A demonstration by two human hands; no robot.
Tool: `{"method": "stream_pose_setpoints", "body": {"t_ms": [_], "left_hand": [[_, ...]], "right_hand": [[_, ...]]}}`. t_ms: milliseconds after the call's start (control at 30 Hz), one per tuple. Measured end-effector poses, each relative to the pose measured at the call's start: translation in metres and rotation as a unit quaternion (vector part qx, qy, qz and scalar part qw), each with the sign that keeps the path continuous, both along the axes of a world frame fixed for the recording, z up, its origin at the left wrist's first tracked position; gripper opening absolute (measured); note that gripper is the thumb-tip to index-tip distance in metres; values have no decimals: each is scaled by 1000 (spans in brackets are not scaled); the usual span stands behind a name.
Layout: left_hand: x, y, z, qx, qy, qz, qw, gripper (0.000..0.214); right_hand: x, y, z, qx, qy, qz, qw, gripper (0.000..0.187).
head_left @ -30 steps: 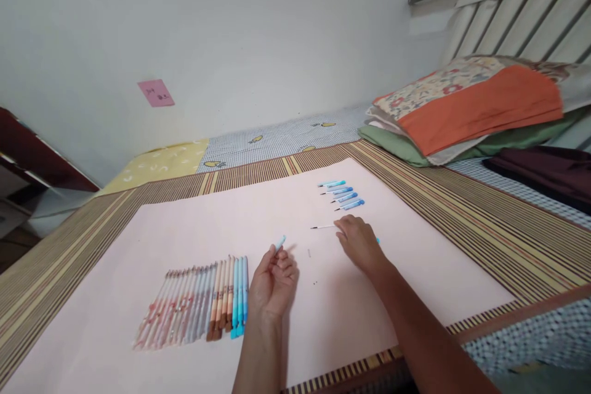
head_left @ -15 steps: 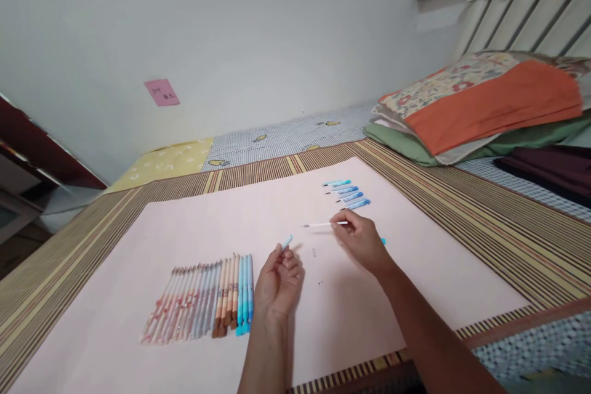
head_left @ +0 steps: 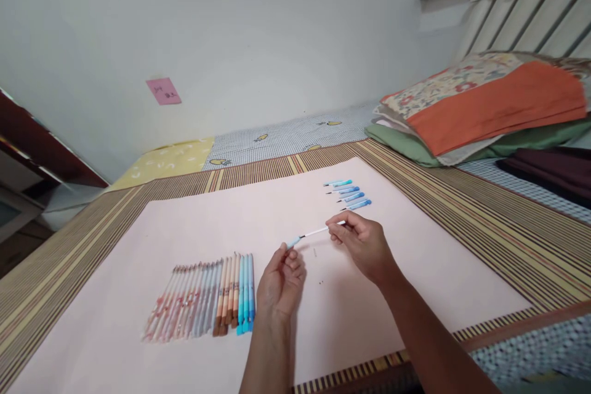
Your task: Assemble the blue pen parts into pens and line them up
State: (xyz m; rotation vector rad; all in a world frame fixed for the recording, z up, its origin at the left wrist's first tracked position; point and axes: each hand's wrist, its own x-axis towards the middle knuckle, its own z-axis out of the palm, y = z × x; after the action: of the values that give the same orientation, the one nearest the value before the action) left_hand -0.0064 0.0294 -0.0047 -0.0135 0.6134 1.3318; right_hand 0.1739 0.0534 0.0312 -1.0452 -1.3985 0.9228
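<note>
Above the pale pink sheet, my left hand [head_left: 281, 280] is closed around a light blue pen barrel [head_left: 293, 242]. My right hand [head_left: 357, 240] pinches a thin white pen refill [head_left: 316, 231] with a dark tip. That tip meets the upper end of the barrel; whether it is inside I cannot tell. Left of my left hand lies a row of pens, with pinkish clear pens [head_left: 170, 301], peach and brown pens [head_left: 226, 295] and blue pens [head_left: 246, 292] side by side. Beyond my right hand are several blue pen parts with refills [head_left: 353, 196].
The pink sheet [head_left: 194, 228] lies on a striped mat [head_left: 415, 197]. Tiny dark bits [head_left: 321, 282] and a small clear piece [head_left: 314, 253] rest between my arms. Folded bedding [head_left: 498, 114] is stacked at the right, and a wall [head_left: 277, 31] stands behind.
My right hand has shifted slightly left, bringing the refill's tip to the barrel's end. My left hand has stayed nearly in place, the barrel now tilted more toward the refill.
</note>
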Motion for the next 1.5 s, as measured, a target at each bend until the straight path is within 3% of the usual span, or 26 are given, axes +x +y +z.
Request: {"method": "stream_pose_setpoints", "body": {"t_ms": [200,567,700,800,867,933,1000,1067,1267,1367,1500], "left_hand": [[5,-2,2,11,53,5,999,19],[1,-5,10,6,-4,-19,1000,17],[0,-7,11,-3,-38,-23,999,17],[0,-7,10,-4,-76,-17,997,16],[0,-7,9,4,-86,-14,996,14],[-1,-6,8,13,-82,-11,996,11],[-2,-6,7,25,-70,-14,997,10],[-2,-6,7,41,-53,-22,998,11],[-1,-9,4,91,12,-41,995,14],[-1,-10,3,124,54,-49,990,16],[1,-13,11,173,151,-70,971,20]], "right_hand": [[-3,-1,-1,-16,-5,21,1000,25],[-9,-6,5,3,-55,98,994,33],[11,0,3,-21,-11,66,998,42],[40,11,-6,-31,-48,-18,998,37],[60,18,-16,-33,-159,-90,983,26],[76,23,-27,-81,-298,-136,941,19],[84,25,-37,-130,-410,-146,891,17],[85,25,-44,-149,-471,-130,860,18],[75,27,-51,-105,-524,-94,840,11],[73,27,-50,-102,-496,-113,855,12],[60,22,-45,-85,-390,-87,913,12]]}}
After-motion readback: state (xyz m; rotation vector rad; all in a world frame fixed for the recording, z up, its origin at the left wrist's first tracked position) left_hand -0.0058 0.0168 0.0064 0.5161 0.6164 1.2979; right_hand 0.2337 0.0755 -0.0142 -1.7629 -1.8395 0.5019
